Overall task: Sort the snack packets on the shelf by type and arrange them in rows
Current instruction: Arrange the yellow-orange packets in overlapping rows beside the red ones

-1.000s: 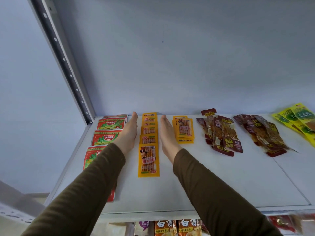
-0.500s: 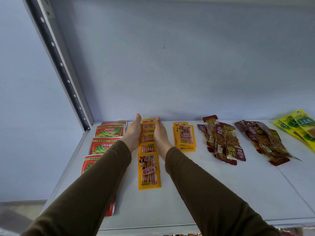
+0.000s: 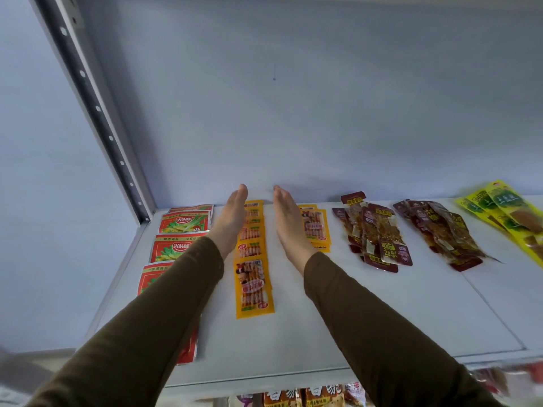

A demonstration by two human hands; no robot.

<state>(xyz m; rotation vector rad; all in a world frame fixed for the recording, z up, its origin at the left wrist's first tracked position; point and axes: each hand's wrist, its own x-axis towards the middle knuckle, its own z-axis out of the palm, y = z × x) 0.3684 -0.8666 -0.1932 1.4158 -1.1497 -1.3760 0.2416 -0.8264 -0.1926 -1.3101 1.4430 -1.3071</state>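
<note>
While both hands stand edge-on with straight fingers, gripping nothing | left hand (image 3: 232, 220) beside the left edge of the orange packet row (image 3: 252, 257), right hand (image 3: 289, 223) to its right | row runs front to back on the shelf (image 3: 367, 324) | red packets (image 3: 176, 248) left, orange stack (image 3: 316, 229) right, then brown packets (image 3: 379, 236).
</note>
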